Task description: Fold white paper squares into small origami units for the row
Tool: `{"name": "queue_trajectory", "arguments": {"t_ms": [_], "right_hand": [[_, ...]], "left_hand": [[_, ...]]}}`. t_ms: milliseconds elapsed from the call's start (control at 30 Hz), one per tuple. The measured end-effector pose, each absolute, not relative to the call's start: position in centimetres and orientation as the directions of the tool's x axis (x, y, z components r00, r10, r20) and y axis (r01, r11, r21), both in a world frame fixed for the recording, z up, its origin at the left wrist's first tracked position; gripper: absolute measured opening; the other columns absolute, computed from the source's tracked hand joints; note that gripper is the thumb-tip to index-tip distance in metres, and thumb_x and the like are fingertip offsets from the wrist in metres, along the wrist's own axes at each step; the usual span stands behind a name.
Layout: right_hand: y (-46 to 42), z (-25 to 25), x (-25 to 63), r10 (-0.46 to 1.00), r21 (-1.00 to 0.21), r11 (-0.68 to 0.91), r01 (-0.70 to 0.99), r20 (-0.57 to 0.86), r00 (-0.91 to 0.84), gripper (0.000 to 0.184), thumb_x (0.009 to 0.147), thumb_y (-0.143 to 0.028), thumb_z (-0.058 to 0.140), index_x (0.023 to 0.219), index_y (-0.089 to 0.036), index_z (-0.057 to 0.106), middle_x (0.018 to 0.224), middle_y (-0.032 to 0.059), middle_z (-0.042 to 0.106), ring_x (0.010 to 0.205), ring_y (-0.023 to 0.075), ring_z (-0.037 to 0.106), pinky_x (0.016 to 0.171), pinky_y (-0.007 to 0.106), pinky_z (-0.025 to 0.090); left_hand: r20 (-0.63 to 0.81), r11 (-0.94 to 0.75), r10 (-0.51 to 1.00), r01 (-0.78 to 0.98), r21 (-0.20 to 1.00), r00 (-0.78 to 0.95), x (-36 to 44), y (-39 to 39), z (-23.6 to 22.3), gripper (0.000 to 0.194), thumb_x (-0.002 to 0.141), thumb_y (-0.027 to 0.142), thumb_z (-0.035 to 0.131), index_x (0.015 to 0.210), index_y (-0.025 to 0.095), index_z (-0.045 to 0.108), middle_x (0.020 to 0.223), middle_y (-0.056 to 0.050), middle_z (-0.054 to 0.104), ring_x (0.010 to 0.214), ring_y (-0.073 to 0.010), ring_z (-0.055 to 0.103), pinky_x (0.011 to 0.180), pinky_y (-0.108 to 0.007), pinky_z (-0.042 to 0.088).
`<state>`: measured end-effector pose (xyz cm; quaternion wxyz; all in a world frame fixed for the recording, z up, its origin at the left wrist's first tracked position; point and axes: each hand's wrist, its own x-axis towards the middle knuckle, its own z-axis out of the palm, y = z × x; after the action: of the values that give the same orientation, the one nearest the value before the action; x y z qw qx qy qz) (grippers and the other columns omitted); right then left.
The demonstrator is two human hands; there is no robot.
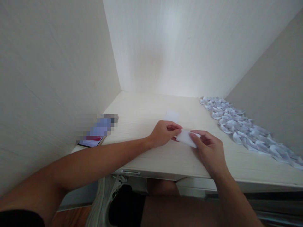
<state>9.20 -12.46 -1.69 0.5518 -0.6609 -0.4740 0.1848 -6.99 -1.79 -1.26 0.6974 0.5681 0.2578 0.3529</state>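
Near the middle of the frame, the left hand [163,134] and the right hand [208,149] hold a small white paper piece [186,138] between them, its shape a flat, smooth rectangle with straight edges. The left grip pinches its left end between thumb and fingers; the right grip pinches its right end, the thumb lying over the face. The piece is just above the near part of the table [146,160], a pale, cream-white surface with a faint streaky grain.

Just behind the left hand, a flat white sheet [172,116] lies on the table, thin and plain, partly covered by the fingers. Along the right side of the frame, many folded paper shapes [236,121] sit crowded in a long slanting band, crisp, creased and pointed, pale grey-white. At the left, a phone [97,130] with a smooth, lit screen, partly pixelated, leans near the wall panel [59,78], which is matte and faintly streaked.
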Motion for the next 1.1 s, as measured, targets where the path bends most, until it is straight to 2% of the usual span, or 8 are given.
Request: {"name": "queue_trajectory", "arguments": {"t_ms": [200,400,533,633,733,867,1000,1100], "right_hand": [[-12.3,-2.0,9.3,0.850,-0.934,0.060,0.353,0.234,0.473,0.044,0.081,-0.053,0.079,0.109,-0.020,0.079,0.062,-0.0014,0.063,0.051,0.0138,0.049,0.049,0.027,0.035],[-12.1,-1.5,9.0,0.867,-0.947,0.007,0.323,0.167,0.470,0.040,0.074,-0.055,0.083,0.090,-0.019,0.079,0.064,0.0026,0.069,0.051,0.0151,0.053,0.046,0.027,0.037],[-12.1,-0.6,8.6,0.888,-0.916,-0.044,0.399,0.147,0.436,0.040,0.074,-0.056,0.081,0.082,-0.017,0.079,0.064,0.0035,0.070,0.052,0.0146,0.051,0.046,0.027,0.035],[-12.1,-0.1,8.4,0.917,-0.869,-0.055,0.492,0.152,0.370,0.039,0.080,-0.056,0.074,0.078,-0.017,0.078,0.064,0.0032,0.070,0.052,0.0147,0.050,0.048,0.028,0.035],[-11.9,0.0,8.4,0.930,-0.818,-0.049,0.573,0.171,0.324,0.038,0.086,-0.053,0.067,0.077,-0.018,0.077,0.061,0.0029,0.068,0.053,0.0157,0.051,0.050,0.029,0.035],[-11.4,0.1,8.6,0.954,-0.771,-0.032,0.636,0.167,0.250,0.040,0.086,-0.056,0.064,0.077,-0.019,0.076,0.061,0.0026,0.067,0.054,0.0165,0.051,0.051,0.029,0.035],[-11.0,0.7,9.0,0.984,-0.727,0.001,0.686,0.122,0.128,0.043,0.085,-0.060,0.065,0.076,-0.020,0.075,0.067,0.0040,0.070,0.060,0.0180,0.055,0.056,0.030,0.040],[-11.0,1.2,9.2,0.993,-0.719,-0.001,0.695,0.081,0.085,0.042,0.088,-0.058,0.061,0.074,-0.021,0.073,0.063,0.0028,0.067,0.058,0.0177,0.053,0.055,0.030,0.039]], "left_hand": [[0.065,0.078,0.789,-0.205,0.976,0.612,-6.9,-1.6,-1.7,0.002,0.082,0.008,0.077,0.085,0.008,0.077,0.078,-0.007,0.077,0.065,-0.0117,0.070,0.058,-0.022,0.064],[0.043,0.083,0.787,-0.176,0.981,0.615,-6.9,-1.6,-1.6,0.004,0.082,0.004,0.074,0.082,0.008,0.076,0.072,-0.005,0.075,0.061,-0.0113,0.069,0.054,-0.021,0.062],[0.047,0.079,0.774,-0.169,0.982,0.632,-6.9,-1.7,-1.6,0.006,0.081,0.003,0.074,0.082,0.008,0.076,0.071,-0.005,0.074,0.060,-0.0118,0.069,0.053,-0.021,0.062],[0.057,0.049,0.767,-0.146,0.988,0.640,-6.9,-1.6,-1.7,0.005,0.080,0.005,0.074,0.082,0.008,0.076,0.070,-0.004,0.074,0.059,-0.0122,0.069,0.051,-0.021,0.061],[0.073,0.001,0.771,-0.116,0.993,0.633,-6.9,-1.4,-2.0,0.004,0.080,0.006,0.074,0.083,0.008,0.076,0.069,-0.004,0.073,0.058,-0.0120,0.068,0.051,-0.021,0.060],[0.116,-0.085,0.766,-0.080,0.993,0.633,-6.8,-1.0,-2.5,0.006,0.081,0.010,0.073,0.086,0.009,0.077,0.070,-0.005,0.074,0.058,-0.0125,0.068,0.052,-0.021,0.057],[0.183,-0.203,0.725,-0.048,0.978,0.664,-6.9,-0.7,-2.9,0.007,0.081,0.013,0.074,0.086,0.010,0.078,0.070,-0.004,0.074,0.057,-0.0103,0.066,0.055,-0.019,0.052],[0.224,-0.245,0.705,-0.066,0.967,0.673,-7.0,-0.7,-2.9,0.006,0.080,0.012,0.074,0.084,0.010,0.078,0.070,-0.005,0.075,0.061,-0.0100,0.067,0.059,-0.019,0.052]]}}
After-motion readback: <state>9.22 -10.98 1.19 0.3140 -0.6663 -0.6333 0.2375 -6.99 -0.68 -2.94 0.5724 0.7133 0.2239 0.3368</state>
